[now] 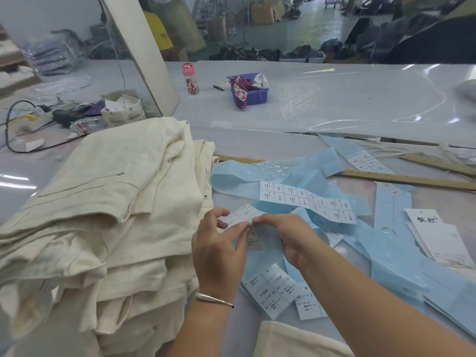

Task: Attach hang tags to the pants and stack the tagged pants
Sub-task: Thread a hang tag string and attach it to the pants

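Observation:
A tall stack of cream pants [108, 215] fills the left of the table. My left hand [219, 251] and my right hand [288, 238] meet just right of the stack, fingertips pinching a small white size sticker [253, 237] marked XS between them. A strip of white stickers [309, 202] on blue backing paper [278, 171] curls across the table behind my hands. More sticker sheets [273, 289] lie below my wrists. White hang tags [438, 235] sit in a pile at the right.
Two wooden rulers [412, 179] lie across the far right. Farther back stand a pink bottle [190, 78], a blue bin [248, 91] with cloth, black snips [218, 88] and a box of tags [123, 109] by cables. Another cream cloth [296, 341] lies at the near edge.

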Demonstrator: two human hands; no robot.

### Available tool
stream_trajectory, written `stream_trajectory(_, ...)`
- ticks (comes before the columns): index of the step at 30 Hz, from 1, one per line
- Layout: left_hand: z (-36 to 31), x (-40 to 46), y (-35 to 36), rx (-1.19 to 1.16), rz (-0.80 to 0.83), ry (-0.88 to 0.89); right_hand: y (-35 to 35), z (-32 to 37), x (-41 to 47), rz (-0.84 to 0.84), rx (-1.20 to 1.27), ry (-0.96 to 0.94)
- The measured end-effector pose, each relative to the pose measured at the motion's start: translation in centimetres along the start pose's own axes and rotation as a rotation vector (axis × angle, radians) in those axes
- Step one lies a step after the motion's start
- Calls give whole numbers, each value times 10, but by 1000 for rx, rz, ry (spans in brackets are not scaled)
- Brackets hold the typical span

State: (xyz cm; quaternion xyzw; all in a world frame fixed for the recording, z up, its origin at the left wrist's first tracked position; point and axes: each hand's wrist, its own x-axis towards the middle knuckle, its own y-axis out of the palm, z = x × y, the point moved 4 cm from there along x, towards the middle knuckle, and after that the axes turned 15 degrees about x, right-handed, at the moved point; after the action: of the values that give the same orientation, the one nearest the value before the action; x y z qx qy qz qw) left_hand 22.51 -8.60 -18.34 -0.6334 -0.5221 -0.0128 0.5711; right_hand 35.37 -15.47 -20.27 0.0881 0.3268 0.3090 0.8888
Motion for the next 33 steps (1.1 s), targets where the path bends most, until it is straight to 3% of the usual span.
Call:
stream_trajectory(7,2,-5,-9,9,-49,101,7,4,-10,-89,1,66)
stream_trajectory(14,12,5,-19,-11,-34,22,20,9,-25,-58,-61,-12)
stream_trajectory(28,3,-1,-26,219,-195,351,29,4,-21,-165,-26,47)
stream_trajectory(33,2,-2,-27,217,-222,389,24,2,-15,-198,-3,78)
